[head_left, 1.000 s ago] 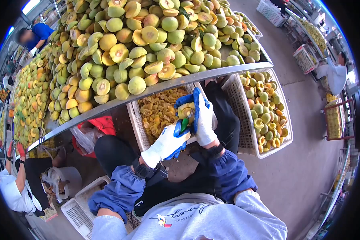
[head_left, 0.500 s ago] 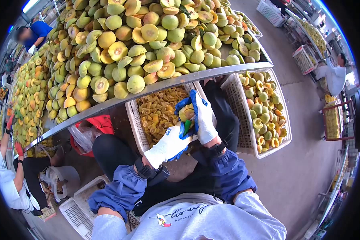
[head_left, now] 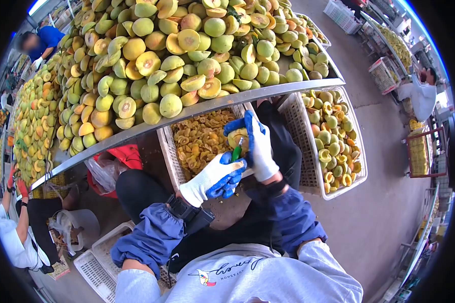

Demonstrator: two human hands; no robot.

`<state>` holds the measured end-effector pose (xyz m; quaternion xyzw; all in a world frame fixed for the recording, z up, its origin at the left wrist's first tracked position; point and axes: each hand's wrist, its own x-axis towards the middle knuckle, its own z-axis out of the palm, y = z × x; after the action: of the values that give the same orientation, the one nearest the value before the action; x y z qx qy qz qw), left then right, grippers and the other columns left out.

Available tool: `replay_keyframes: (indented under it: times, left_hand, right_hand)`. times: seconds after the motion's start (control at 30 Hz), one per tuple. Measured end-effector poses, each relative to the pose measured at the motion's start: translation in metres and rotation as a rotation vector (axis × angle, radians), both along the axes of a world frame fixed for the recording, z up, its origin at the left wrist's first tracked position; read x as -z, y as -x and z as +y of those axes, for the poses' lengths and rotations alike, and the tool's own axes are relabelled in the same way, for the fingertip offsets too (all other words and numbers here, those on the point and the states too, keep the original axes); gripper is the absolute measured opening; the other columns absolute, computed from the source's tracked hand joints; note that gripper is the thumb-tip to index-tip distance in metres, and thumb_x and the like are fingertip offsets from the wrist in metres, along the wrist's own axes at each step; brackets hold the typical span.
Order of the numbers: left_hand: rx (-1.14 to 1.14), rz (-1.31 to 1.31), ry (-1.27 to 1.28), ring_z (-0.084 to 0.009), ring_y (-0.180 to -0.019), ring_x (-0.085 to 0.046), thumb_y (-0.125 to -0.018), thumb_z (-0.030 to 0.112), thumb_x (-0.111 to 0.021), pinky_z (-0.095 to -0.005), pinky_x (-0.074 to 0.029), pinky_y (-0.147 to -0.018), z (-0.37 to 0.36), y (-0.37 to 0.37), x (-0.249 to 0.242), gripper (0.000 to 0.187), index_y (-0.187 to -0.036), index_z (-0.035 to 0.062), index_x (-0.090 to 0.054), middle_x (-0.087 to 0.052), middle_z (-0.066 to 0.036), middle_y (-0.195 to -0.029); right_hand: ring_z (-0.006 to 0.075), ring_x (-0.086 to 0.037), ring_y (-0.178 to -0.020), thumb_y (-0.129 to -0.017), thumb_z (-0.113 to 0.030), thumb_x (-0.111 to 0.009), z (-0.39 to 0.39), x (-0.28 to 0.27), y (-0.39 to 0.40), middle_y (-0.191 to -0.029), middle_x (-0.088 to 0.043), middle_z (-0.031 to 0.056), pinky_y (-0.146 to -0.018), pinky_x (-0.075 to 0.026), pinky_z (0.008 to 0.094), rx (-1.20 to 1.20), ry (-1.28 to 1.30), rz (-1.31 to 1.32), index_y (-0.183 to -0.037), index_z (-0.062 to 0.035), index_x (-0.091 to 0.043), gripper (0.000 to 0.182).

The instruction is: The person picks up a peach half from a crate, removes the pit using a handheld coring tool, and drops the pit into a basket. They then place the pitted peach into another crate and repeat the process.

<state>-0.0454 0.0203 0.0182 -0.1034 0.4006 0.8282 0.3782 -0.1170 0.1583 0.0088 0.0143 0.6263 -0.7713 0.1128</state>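
Note:
My left hand [head_left: 215,179], in a white glove with blue coating, is closed around a small green-handled tool [head_left: 236,152]. Its short metal tip points up against the fruit; the exact kind of blade I cannot make out. My right hand [head_left: 258,146], gloved the same way, grips a yellow-green peach-like fruit [head_left: 236,137], partly hidden by the fingers. Both hands are over the near right side of a white crate [head_left: 169,156] holding many small yellow-brown fruit pieces [head_left: 199,144].
A metal-edged table [head_left: 212,103] heaped with halved fruit [head_left: 172,65] lies ahead. To the right stands a crate [head_left: 321,189] of fruit halves. A red bag [head_left: 129,159] and a white bucket [head_left: 83,227] are at left. A co-worker's red-gloved hands [head_left: 21,188] are at the far left.
My left hand has shifted slightly away from my right, showing more of the green handle and the metal tip. My right hand still grips the fruit, its fingers more raised.

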Motion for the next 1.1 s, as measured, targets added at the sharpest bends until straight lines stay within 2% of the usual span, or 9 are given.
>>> replay_keyframes:
  times: [0.07,0.1,0.33,0.4,0.53,0.6,0.87,0.93,1.1]
  left_hand:
    - [0.011,-0.019,0.008,-0.0078,-0.04,-0.04,-0.096,0.023,-0.061,-0.0249,-0.034,-0.037,-0.006,0.004,-0.009,0.015,-0.093,0.0112,-0.053,-0.044,0.004,-0.057]
    - [0.036,0.018,0.03,-0.0068,-0.041,-0.041,-0.096,0.022,-0.061,-0.0236,-0.034,-0.036,-0.008,0.005,-0.013,0.013,-0.095,0.0119,-0.052,-0.045,0.005,-0.059]
    - [-0.002,-0.091,-0.14,-0.0064,-0.041,-0.044,-0.096,0.02,-0.06,-0.0223,-0.034,-0.036,-0.003,-0.003,-0.01,0.012,-0.09,0.0113,-0.054,-0.047,0.005,-0.059]
    - [0.042,0.021,-0.003,-0.0087,-0.039,-0.045,-0.096,0.019,-0.059,-0.0236,-0.035,-0.034,-0.003,-0.005,-0.007,0.013,-0.09,0.0097,-0.053,-0.048,0.003,-0.059]
    - [0.024,0.257,0.433,-0.0084,-0.041,-0.047,-0.095,0.019,-0.061,-0.0238,-0.038,-0.037,0.013,-0.016,-0.005,0.013,-0.097,0.0085,-0.054,-0.052,0.002,-0.062]
    - [0.037,0.216,0.43,-0.0087,-0.041,-0.048,-0.096,0.019,-0.06,-0.0242,-0.038,-0.037,0.015,-0.021,0.0,0.013,-0.098,0.0082,-0.054,-0.053,0.001,-0.063]
    - [-0.064,0.097,0.274,-0.0087,-0.039,-0.044,-0.097,0.02,-0.059,-0.0246,-0.037,-0.036,0.017,-0.021,0.009,0.011,-0.097,0.0096,-0.054,-0.049,0.002,-0.059]
    - [-0.046,-0.076,-0.125,-0.0072,-0.039,-0.041,-0.097,0.02,-0.058,-0.0233,-0.033,-0.036,0.01,-0.017,0.011,0.012,-0.092,0.0113,-0.053,-0.045,0.004,-0.058]
    - [-0.001,-0.169,-0.263,-0.0044,-0.044,-0.035,-0.099,0.018,-0.053,-0.0216,-0.029,-0.039,-0.002,-0.011,0.01,0.014,-0.087,0.0139,-0.054,-0.039,0.007,-0.06]
  right_hand:
    - [0.0102,-0.058,-0.07,-0.102,-0.038,-0.046,0.012,-0.02,0.01,-0.081,-0.069,0.0054,-0.067,-0.047,0.0248,-0.28,-0.089,0.24,-0.082,-0.0001,-0.069,0.049]
    - [0.0108,-0.06,-0.071,-0.101,-0.038,-0.048,0.017,-0.013,0.017,-0.082,-0.069,0.0067,-0.068,-0.048,0.0246,-0.387,-0.057,0.113,-0.085,0.0009,-0.069,0.047]
    - [0.0136,-0.062,-0.069,-0.101,-0.034,-0.049,-0.008,0.004,-0.016,-0.084,-0.07,0.0102,-0.066,-0.05,0.0254,0.08,0.129,0.099,-0.089,0.0032,-0.067,0.044]
    - [0.0148,-0.063,-0.068,-0.101,-0.036,-0.049,-0.006,0.001,-0.011,-0.084,-0.07,0.0106,-0.063,-0.051,0.0263,0.048,0.132,0.108,-0.087,0.0032,-0.066,0.045]
    - [0.0176,-0.063,-0.064,-0.1,-0.043,-0.049,-0.003,-0.002,-0.006,-0.077,-0.068,0.0115,-0.058,-0.051,0.027,-0.083,0.243,-0.266,-0.084,0.0029,-0.066,0.051]
    - [0.0166,-0.062,-0.062,-0.1,-0.044,-0.047,0.001,0.008,-0.005,-0.076,-0.068,0.011,-0.059,-0.051,0.0272,-0.154,0.154,-0.128,-0.083,0.0036,-0.068,0.054]
    - [0.0125,-0.059,-0.061,-0.101,-0.043,-0.046,-0.007,0.014,-0.017,-0.076,-0.069,0.0097,-0.061,-0.048,0.0232,0.104,0.17,-0.106,-0.082,0.0031,-0.07,0.055]
    - [0.0104,-0.058,-0.059,-0.101,-0.042,-0.048,-0.011,0.009,-0.022,-0.074,-0.069,0.0082,-0.058,-0.046,0.0218,0.186,0.162,-0.104,-0.081,0.0029,-0.07,0.054]
    - [0.0132,-0.06,-0.054,-0.103,-0.034,-0.045,-0.012,0.032,-0.015,-0.071,-0.069,0.012,-0.055,-0.048,0.0252,0.206,-0.034,0.144,-0.081,0.0066,-0.068,0.051]
